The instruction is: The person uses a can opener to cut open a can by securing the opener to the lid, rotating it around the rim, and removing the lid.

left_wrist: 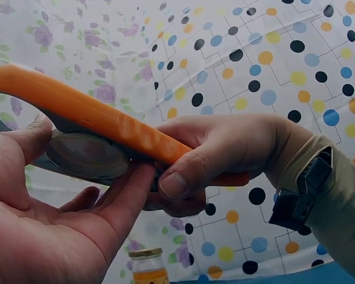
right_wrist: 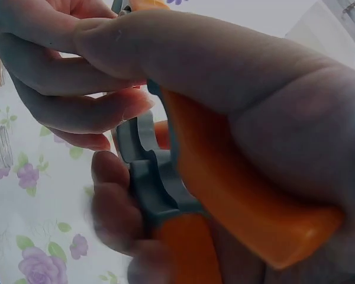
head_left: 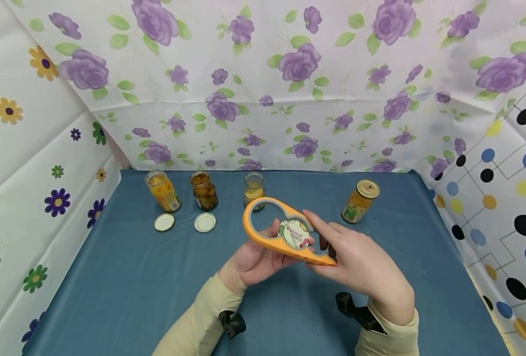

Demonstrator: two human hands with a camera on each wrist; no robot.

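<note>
An orange jar opener [head_left: 269, 242] with grey inner edges is held up over the table, tilted down to the right. My right hand [head_left: 363, 254] grips its handle end; in the right wrist view the thumb and palm lie along one orange arm [right_wrist: 225, 171]. A round jar lid [head_left: 295, 233] with a printed label sits between the opener's grey edges. Palm up beneath, my left hand [head_left: 258, 262] pinches this lid between thumb and fingertips. The left wrist view shows the lid's shiny underside [left_wrist: 89, 155] between those digits.
At the back left stand uncapped jars: one of yellow pieces [head_left: 161, 192], one of brown contents [head_left: 204, 192], and a pale yellow one [head_left: 254, 185]. Two white lids [head_left: 164, 222] lie before the left pair. A capped jar [head_left: 358, 201] stands at the back right.
</note>
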